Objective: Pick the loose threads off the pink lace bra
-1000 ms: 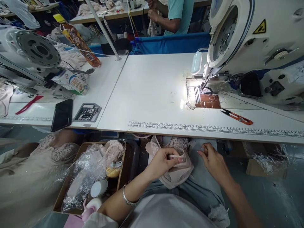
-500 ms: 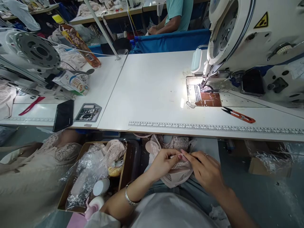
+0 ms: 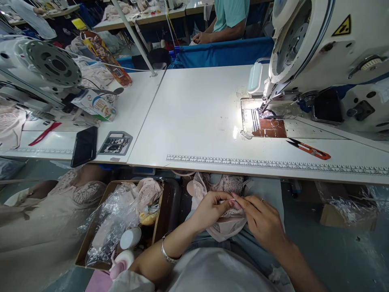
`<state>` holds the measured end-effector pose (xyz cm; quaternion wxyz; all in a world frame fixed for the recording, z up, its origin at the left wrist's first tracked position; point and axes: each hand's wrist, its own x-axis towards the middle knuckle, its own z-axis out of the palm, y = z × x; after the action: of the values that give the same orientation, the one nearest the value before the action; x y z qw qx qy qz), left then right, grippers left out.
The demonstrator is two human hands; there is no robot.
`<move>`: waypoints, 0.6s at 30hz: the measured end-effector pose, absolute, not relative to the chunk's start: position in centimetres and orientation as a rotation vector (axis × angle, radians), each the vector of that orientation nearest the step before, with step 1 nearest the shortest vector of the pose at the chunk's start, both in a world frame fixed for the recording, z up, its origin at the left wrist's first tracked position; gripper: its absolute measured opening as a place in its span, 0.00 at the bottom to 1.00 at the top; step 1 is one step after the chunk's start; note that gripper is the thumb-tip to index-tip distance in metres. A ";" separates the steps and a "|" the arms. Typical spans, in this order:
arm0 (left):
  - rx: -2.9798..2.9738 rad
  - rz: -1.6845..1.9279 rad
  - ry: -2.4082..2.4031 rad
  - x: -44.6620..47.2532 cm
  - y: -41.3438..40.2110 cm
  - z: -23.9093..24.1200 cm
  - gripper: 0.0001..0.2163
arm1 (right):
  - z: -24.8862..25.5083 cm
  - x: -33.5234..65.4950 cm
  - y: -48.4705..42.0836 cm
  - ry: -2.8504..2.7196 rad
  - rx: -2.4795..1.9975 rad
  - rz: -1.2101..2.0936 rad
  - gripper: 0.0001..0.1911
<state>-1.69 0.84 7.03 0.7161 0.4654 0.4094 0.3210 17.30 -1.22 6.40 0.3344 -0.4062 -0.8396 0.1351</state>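
A pale pink lace bra piece [image 3: 223, 227] lies in my lap below the table's front edge. My left hand [image 3: 209, 209] is closed on its upper edge, thumb and fingers pinching the fabric. My right hand [image 3: 263, 221] meets it from the right, fingertips pinched on the same edge. More pink lace [image 3: 221, 183] bunches just above my hands. The white sewing machine [image 3: 328, 52] stands at the right, its lit needle area [image 3: 261, 117] with no fabric under it.
Orange thread snips [image 3: 308, 149] lie on the white table [image 3: 197, 117] near the ruler strip. At the left are a phone [image 3: 84, 145], a carton [image 3: 97, 105], another machine [image 3: 45, 77]. A cardboard box [image 3: 118, 225] of plastic bags stands beside my left knee. A person in teal [image 3: 227, 18] works beyond.
My right hand came in from the right and joined my left hand on the bra's edge. Since half a second ago both hands have barely shifted.
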 end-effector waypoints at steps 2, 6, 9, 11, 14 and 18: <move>1.091 0.727 0.890 -1.5 0.8 7.1 0.17 | 6.3 17.0 -1.5 -2.093 -1.104 0.572 0.20; 1.254 0.672 0.980 -1.3 0.6 7.0 0.16 | 6.2 16.7 -1.7 -1.932 -1.167 0.885 0.17; 1.267 0.584 1.033 -1.5 0.6 7.1 0.16 | 6.3 16.8 -1.6 -1.875 -1.164 0.997 0.16; 1.237 0.557 1.002 -1.7 0.6 7.2 0.16 | 6.4 16.9 -1.5 -1.840 -1.162 1.085 0.16; 1.225 0.581 0.994 -1.7 0.7 7.2 0.17 | 6.6 16.9 -1.4 -1.718 -1.167 1.264 0.17; 1.169 0.603 0.961 -1.2 0.5 7.3 0.20 | 6.5 16.3 -1.5 -1.263 -1.047 1.647 0.22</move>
<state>-1.21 0.47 7.32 0.6862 0.5222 0.4290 0.2691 16.28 -1.49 6.46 0.3974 -0.4135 -0.4985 0.6501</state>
